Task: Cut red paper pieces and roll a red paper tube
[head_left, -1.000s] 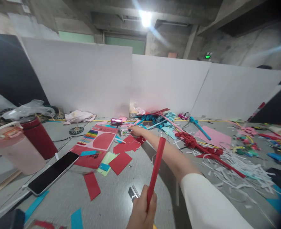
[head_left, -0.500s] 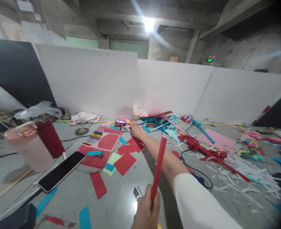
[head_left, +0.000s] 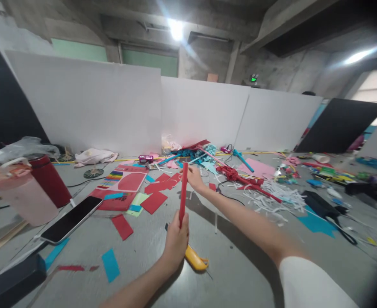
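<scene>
My left hand is wrapped round the lower end of a red stick, which looks like a rolled paper tube and stands nearly upright. My right hand is beside the upper part of the stick, its fingers curled together. Whether it touches the stick or pinches something small cannot be made out. On the grey surface below my left hand lies a utility knife with a yellow handle, partly covered by that hand. Several red paper pieces lie beyond, to the left.
At left are a phone, a pink bottle and a dark red flask. Blue paper flowers, a red flower stem and white paper strips lie to the right. White panels stand behind.
My right hand has drawn back from the far scraps to the stick's upper part. My left hand has moved forward with the stick, uncovering the yellow knife handle. The view has turned right.
</scene>
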{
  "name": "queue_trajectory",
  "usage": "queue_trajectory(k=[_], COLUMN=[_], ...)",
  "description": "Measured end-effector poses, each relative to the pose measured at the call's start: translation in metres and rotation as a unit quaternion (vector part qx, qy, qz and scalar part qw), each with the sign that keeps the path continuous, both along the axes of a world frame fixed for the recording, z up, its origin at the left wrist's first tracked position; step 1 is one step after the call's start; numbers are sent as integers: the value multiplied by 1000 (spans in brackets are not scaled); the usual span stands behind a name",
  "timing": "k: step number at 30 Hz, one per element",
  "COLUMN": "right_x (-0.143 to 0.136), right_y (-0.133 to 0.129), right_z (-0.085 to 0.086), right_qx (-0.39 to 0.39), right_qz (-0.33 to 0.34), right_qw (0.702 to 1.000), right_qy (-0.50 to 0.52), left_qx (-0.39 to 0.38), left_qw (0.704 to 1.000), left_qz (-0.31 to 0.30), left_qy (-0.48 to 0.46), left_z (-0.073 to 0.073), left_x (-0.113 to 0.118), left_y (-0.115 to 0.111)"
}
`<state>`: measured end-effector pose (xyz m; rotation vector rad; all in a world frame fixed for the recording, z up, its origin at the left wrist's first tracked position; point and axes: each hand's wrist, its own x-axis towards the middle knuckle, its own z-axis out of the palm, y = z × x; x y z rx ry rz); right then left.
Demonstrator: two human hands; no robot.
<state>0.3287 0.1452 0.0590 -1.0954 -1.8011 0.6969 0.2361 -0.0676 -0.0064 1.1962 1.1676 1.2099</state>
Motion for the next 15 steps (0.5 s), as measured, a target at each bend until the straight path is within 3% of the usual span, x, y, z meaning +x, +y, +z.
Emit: queue_trajectory(k=[2,5,7,11,15], right_x=[18,39,49,56,47], right_y=[-33,-87,-121,-168,-180], right_z=[2,-5,-17,-46,-56], right_qx=[-54,-142,-143,-109,-86], right_qz=[57,190,223,181,97], right_qw=[994,954,935,941,966], right_qy=[75,183,234,264,226], left_qx=[-1,-8,-15,-36,-40], left_qw=[1000,996,991,972,967], left_qz=[-11,-76,-130,-233,-249], left_qy=[-28,-44,-31,17,41], left_z=[0,5,11,22,28], left_x=[-1,-7,-14,-29,-35], left_y=[3,7,9,7,6])
